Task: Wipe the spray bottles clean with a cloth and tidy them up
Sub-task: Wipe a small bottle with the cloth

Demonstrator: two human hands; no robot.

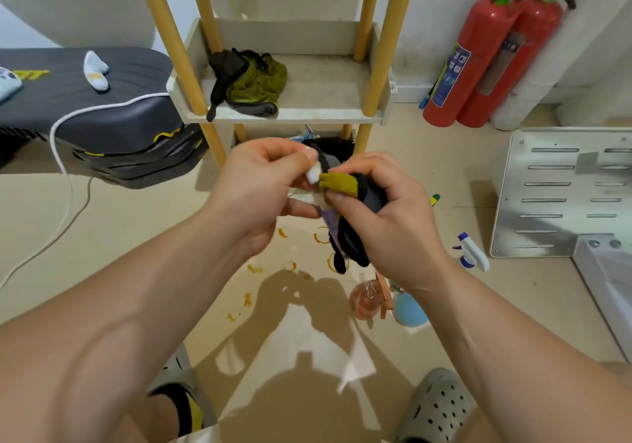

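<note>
My left hand (260, 182) grips a small spray bottle with a white cap (314, 173); most of the bottle is hidden behind my fingers. My right hand (383, 210) holds a black, grey and olive cloth (345, 186) bunched against the bottle's top, and the cloth's black end hangs down below my hands. On the floor to the right lies a white and blue trigger spray bottle (472, 252). Under my right forearm stand a clear bottle with pink liquid (364, 302) and a blue round bottle (408, 309).
A wooden rack's white shelf (328, 114) holds another olive and black cloth (249, 81). Two red fire extinguishers (492, 56) lean on the wall at right. A grey metal panel (561, 192) lies at right, dark cushions (102, 107) at left. Orange stains mark the floor (321, 237).
</note>
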